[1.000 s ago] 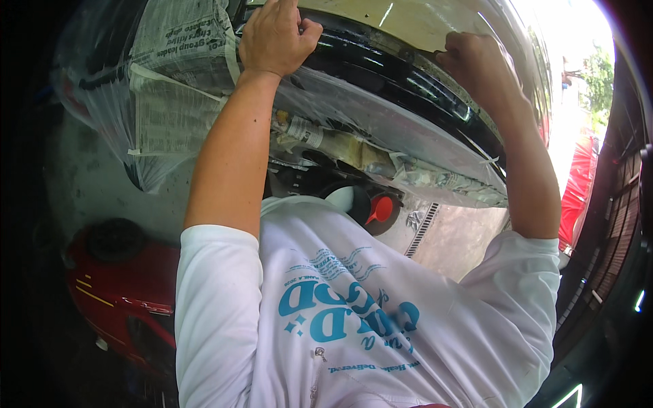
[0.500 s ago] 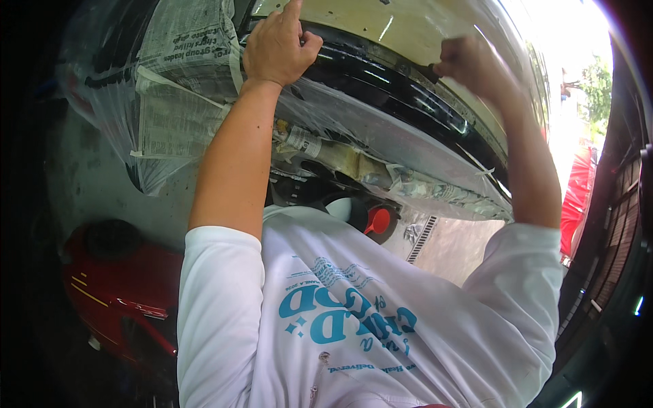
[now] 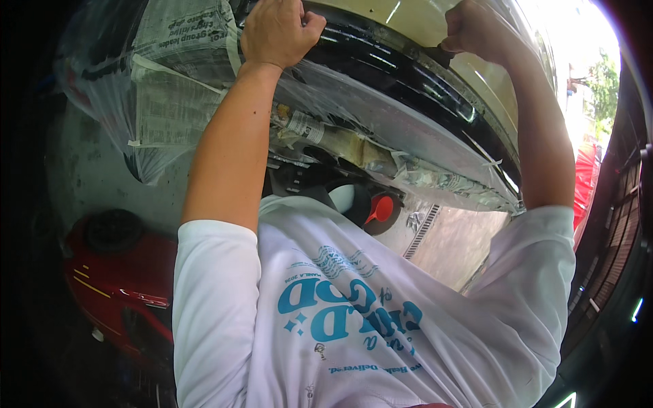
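The left hand (image 3: 277, 32) is clenched on the car panel (image 3: 422, 20), plastic sheet (image 3: 381, 112) just below it; newspaper (image 3: 170, 102) lies left. The right hand (image 3: 476, 30) is fisted against the black trim (image 3: 408, 78); whether it grips anything I cannot tell.

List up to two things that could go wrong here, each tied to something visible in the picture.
1. Both the left hand and right hand press on the thin clear plastic sheet; it could tear.
2. The taped newspaper masking hangs loosely; tugging the sheet might pull it off the car body.
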A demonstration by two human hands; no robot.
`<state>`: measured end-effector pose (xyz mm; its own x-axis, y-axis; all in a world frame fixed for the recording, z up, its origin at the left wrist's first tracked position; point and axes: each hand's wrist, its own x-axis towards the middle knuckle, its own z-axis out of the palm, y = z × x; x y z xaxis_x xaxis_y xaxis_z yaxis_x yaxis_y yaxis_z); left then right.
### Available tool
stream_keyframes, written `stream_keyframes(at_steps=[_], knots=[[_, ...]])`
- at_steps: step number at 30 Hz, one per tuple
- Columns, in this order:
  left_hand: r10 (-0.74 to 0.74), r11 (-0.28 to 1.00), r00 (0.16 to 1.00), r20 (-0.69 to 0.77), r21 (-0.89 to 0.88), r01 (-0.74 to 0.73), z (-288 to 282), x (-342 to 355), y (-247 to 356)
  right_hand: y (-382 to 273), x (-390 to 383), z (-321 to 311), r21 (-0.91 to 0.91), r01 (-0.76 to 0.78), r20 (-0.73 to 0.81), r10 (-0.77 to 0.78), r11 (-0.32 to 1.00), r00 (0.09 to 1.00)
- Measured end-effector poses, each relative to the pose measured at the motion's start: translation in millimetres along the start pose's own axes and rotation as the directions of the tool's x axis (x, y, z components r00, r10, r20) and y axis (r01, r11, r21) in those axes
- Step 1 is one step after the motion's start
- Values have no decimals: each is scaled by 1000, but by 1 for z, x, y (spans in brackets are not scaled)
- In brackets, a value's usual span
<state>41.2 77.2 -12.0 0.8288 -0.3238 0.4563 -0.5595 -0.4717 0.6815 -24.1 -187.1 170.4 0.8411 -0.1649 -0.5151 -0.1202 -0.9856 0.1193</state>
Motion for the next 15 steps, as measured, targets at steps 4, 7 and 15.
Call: stream_keyframes(at_steps=[4, 7, 15], knots=[[-22, 1000, 1000, 19, -8, 22, 0, 2, -7, -5, -12, 1, -17, 22, -116, -24, 1000, 993], [-16, 1000, 1000, -4, 15, 16, 0, 0, -7, -19, -44, 29, -86, 16, -290, -41, 996, 956], [5, 1000, 1000, -27, 11, -5, 3, -4, -7, -49, -67, 64, -141, -160, -449, 81, 977, 890]])
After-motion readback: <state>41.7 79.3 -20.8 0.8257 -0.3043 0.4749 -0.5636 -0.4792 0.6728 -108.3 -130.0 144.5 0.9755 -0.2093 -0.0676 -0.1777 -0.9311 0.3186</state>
